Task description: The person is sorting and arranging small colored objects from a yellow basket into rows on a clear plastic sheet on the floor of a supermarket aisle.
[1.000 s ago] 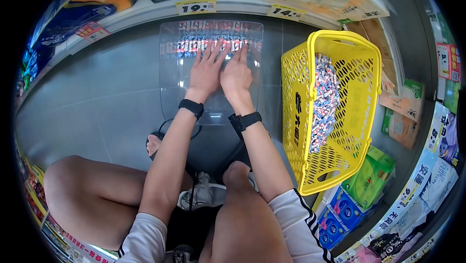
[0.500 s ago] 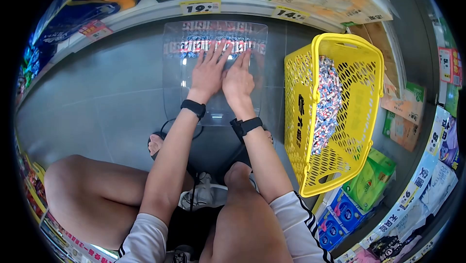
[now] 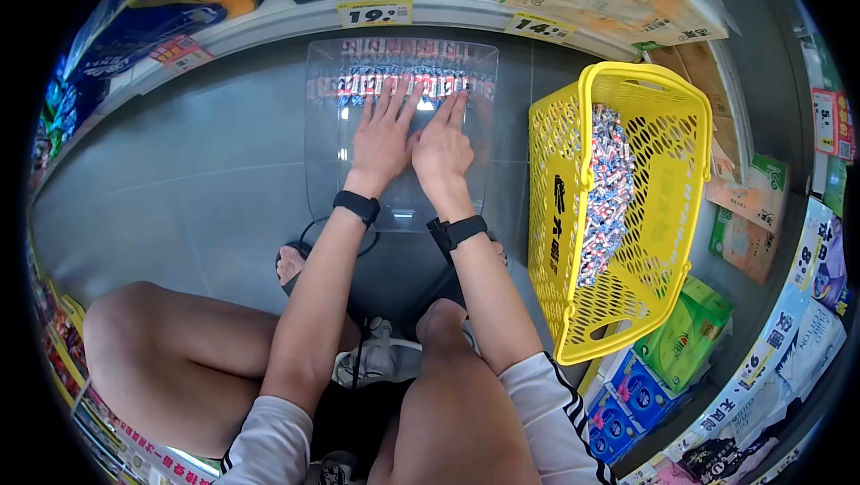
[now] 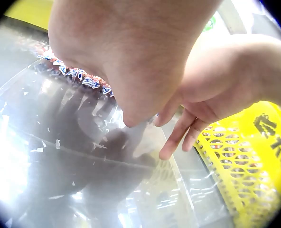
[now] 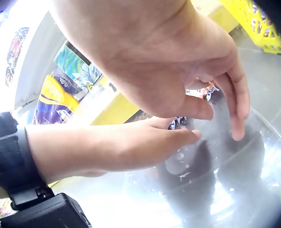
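Observation:
A clear plastic bin point(image 3: 324, 171) stands on the floor between the person's feet and the shelf. Small wrapped candies point(image 3: 354, 85) in red, white and blue lie in a tidy row along its far side. Inside the bin my left hand point(image 3: 381, 146) reaches forward, its straight, spread fingers touching the row's middle. Just right of it, my right hand point(image 3: 443, 152) extends its index and middle fingers to the row's right part, the other fingers bent under. In the left wrist view, the hand hides much of the candies point(image 4: 89, 81).
On the right stands a yellow basket point(image 3: 557, 216) holding a heap of similar candies point(image 3: 607, 194). A shelf edge with price tags point(image 3: 374, 13) runs behind the bin. Tissue packs point(image 3: 685, 328) line the right side. The person's knees point(image 3: 143, 333) flank the near side.
The whole scene shifts slightly right as the head view moves. The right hand's fingers have bent a little more, staying at the row's right part; the left hand keeps its place on the candies.

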### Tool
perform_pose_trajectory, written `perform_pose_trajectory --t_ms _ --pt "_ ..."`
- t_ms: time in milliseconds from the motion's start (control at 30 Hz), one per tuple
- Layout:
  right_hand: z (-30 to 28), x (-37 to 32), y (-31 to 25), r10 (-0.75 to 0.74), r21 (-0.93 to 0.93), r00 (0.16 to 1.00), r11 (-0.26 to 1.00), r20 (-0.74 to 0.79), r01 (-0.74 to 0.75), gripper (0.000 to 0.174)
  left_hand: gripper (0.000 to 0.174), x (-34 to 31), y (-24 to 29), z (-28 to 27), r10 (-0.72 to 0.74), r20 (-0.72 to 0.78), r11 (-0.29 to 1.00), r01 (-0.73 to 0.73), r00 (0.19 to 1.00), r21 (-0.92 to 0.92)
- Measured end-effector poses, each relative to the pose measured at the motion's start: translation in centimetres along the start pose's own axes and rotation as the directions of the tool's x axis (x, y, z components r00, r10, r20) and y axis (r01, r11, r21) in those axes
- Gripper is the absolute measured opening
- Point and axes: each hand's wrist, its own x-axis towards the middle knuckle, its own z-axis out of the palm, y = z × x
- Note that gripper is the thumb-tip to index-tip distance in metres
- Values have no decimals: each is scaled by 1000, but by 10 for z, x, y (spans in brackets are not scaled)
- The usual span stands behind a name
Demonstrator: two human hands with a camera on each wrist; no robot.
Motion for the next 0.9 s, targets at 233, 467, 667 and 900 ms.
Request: perform_pose_trajectory --t_ms 233,467,667,900 --pt "-5 2 -5 12 -28 1000 1000 -14 -12 89 84 0 4 -1 9 9 999 -9 1000 45" --pt "-33 -9 -9 -69 73 997 995 -23 70 60 53 0 14 -18 -58 -201 994 39 978 -100" --pt "-71 -32 0 -225 174 971 956 -74 235 28 27 -13 52 -62 -182 -188 970 145 965 -195" --pt "-151 -81 25 -198 373 961 891 -194 259 21 17 -22 126 -123 -195 -76 908 151 978 -390"
